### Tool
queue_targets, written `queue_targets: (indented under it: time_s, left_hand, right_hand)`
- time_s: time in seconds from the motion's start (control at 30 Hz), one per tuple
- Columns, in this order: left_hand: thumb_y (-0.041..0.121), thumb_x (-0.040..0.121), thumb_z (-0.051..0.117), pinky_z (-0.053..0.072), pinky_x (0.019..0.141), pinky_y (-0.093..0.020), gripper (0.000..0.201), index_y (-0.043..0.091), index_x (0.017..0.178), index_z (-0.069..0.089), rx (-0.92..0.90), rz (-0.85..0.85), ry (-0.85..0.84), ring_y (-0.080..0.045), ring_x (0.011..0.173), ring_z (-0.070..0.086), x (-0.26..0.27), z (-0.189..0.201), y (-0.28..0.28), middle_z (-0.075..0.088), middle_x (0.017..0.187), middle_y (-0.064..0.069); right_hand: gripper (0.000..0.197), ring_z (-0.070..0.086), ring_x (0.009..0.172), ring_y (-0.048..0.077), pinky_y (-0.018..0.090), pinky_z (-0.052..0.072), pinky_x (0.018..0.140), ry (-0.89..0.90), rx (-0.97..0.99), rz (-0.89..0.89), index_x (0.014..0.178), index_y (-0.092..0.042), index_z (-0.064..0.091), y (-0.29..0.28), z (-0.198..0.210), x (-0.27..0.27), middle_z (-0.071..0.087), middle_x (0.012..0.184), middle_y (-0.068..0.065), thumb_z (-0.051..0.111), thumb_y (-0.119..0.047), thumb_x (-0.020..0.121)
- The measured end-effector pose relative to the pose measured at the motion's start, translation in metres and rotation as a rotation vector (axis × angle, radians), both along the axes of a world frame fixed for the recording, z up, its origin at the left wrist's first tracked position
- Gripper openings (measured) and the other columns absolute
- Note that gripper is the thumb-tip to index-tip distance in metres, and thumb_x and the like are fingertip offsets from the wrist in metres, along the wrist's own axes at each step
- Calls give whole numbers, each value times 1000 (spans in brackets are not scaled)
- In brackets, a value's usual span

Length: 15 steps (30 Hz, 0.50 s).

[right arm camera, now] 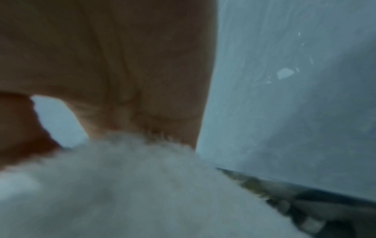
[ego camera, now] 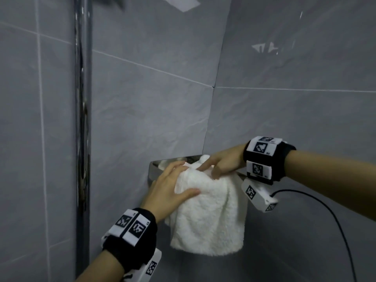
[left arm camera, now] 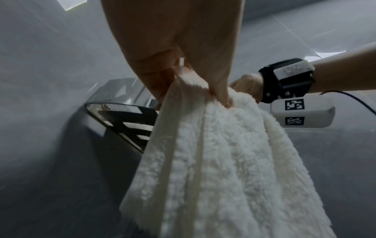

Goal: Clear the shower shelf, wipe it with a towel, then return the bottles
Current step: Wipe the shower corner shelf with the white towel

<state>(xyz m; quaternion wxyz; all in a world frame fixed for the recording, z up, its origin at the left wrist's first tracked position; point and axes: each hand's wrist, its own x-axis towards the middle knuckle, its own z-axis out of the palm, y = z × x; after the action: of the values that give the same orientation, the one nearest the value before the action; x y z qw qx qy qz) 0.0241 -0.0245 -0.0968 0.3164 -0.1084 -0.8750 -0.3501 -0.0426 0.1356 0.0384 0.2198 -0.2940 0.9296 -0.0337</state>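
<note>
A white fluffy towel (ego camera: pixel 209 216) is draped over the front of the chrome shelf (ego camera: pixel 154 169) in the wall corner, and most of it hangs below the shelf. My left hand (ego camera: pixel 183 180) grips the towel's upper left part, thumb on the front and fingers over the top. In the left wrist view that hand (left arm camera: pixel 193 90) pinches the towel (left arm camera: pixel 213 161) beside the shelf (left arm camera: pixel 122 112). My right hand (ego camera: pixel 211 167) lies on the towel on top of the shelf, fingers fairly straight and pointing left. The right wrist view shows its palm (right arm camera: pixel 122 80) on the towel (right arm camera: pixel 132 185). No bottles are in view.
Grey tiled walls meet in a corner (ego camera: pixel 213 88) right behind the shelf. A chrome vertical pipe (ego camera: pixel 82 119) runs down the wall to the left. A black cable (ego camera: pixel 325 210) hangs from my right wrist unit.
</note>
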Motion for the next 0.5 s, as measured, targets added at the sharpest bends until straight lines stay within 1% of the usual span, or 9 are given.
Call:
queue_targets:
  time_s: [0.03,0.07,0.13,0.2,0.23,0.33,0.4,0.43,0.5]
  left_hand:
    - [57,71,68,35,104,-28,65,27,126,50,6,-6,25,0,122,40,0,0,-2,38,139,20]
    - [54,72,68,35,102,-24,63,26,126,50,13,-6,43,1,121,40,1,-1,-4,39,138,20]
    - [50,73,69,32,96,-15,61,27,126,49,41,17,61,5,117,39,3,-3,-12,38,135,24]
    - [47,75,70,28,92,-9,61,28,128,49,79,49,61,8,114,39,6,-4,-21,39,132,26]
    - [46,75,70,29,91,-9,60,28,128,50,87,60,61,7,113,41,6,-4,-27,41,131,25]
    - [44,76,70,39,93,-17,54,31,126,52,89,58,54,2,112,50,7,-4,-39,49,129,23]
    - [46,78,67,45,96,-28,54,35,127,49,84,45,29,-3,114,53,7,-7,-43,51,131,22]
    - [48,78,65,46,96,-33,54,37,128,48,81,47,10,-6,115,54,6,-8,-45,52,131,21]
    - [50,79,63,47,94,-36,53,41,128,46,82,51,-14,-10,113,56,4,-9,-47,54,129,19]
  right_hand:
    - [56,54,110,15,29,46,95,-5,7,60,139,-22,47,-4,3,3,54,132,2,49,0,87]
    - [59,57,111,20,35,48,98,-23,0,116,138,-22,48,-9,4,5,57,130,5,49,3,85]
    - [61,58,116,32,47,46,101,-81,-53,195,137,-16,48,-19,4,8,58,131,17,45,12,84]
    - [59,58,113,29,46,46,101,-119,-102,206,137,-9,48,-30,1,6,56,132,23,41,16,84]
    - [58,58,111,27,45,45,99,-111,-115,181,136,-10,49,-35,0,4,56,132,23,40,16,84]
    - [58,51,125,31,48,43,104,-118,-41,92,134,-25,52,-48,5,-4,52,139,12,41,7,87]
    - [49,42,133,31,48,43,104,-130,62,27,130,-40,53,-54,18,-7,41,147,3,45,-10,92]
    - [43,38,135,30,47,44,103,-118,81,-2,128,-44,54,-56,25,-9,35,150,1,46,-17,94]
    - [38,32,138,28,46,45,102,-108,79,-29,126,-45,55,-61,31,-10,29,154,-3,47,-23,96]
